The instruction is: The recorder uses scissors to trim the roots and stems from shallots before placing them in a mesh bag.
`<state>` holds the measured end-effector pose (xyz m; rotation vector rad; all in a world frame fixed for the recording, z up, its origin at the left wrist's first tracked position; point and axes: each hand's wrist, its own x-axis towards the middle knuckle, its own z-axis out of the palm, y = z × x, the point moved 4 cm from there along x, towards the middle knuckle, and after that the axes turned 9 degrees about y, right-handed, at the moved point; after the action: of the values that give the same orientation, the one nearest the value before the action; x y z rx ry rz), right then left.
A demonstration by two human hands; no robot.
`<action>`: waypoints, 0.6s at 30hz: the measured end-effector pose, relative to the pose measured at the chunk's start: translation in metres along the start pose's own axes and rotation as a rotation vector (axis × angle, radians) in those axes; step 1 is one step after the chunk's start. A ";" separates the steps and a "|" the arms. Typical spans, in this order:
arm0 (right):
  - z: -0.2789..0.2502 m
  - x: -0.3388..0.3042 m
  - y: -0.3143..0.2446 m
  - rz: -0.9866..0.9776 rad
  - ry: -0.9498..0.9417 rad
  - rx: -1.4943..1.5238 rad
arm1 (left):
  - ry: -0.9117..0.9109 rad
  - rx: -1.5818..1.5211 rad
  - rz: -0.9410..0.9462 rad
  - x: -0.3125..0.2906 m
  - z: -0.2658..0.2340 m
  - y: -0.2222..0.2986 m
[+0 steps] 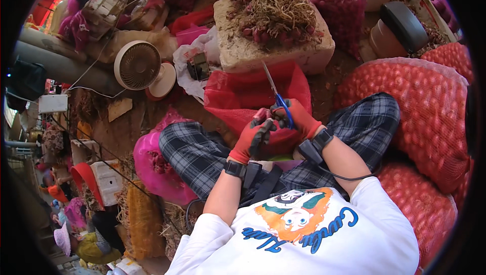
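Observation:
My left hand (251, 136), in a red glove with dark fingertips, is closed around a small pinkish shallot (261, 114). Just to its right, my right hand (297, 118) wears the same kind of glove and grips scissors (269, 76) by their blue handles. Their blades point up and away from me. Both hands are above the near side of a red mesh bag (225, 90), whose mouth gapes between my knees. Beyond it, a bunch of shallots with dry stalks (281, 12) lies on a dirty white foam block (235, 55).
Full red mesh sacks (405, 103) crowd my right side. A pink mesh bag (157, 166) leans by my left knee. A round fan (137, 65) stands at the far left, beside a white plastic bag (190, 85). Another person in a pale hat (63, 238) is at lower left.

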<state>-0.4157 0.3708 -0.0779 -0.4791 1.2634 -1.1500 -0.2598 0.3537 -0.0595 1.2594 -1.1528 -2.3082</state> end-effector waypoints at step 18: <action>0.007 -0.006 -0.013 -0.408 0.273 -0.493 | 0.246 -0.313 0.000 0.013 -0.023 -0.004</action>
<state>-0.4136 0.3684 -0.0627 -1.0073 1.7531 -1.2669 -0.2492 0.3368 -0.0769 1.3689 -0.6800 -2.1514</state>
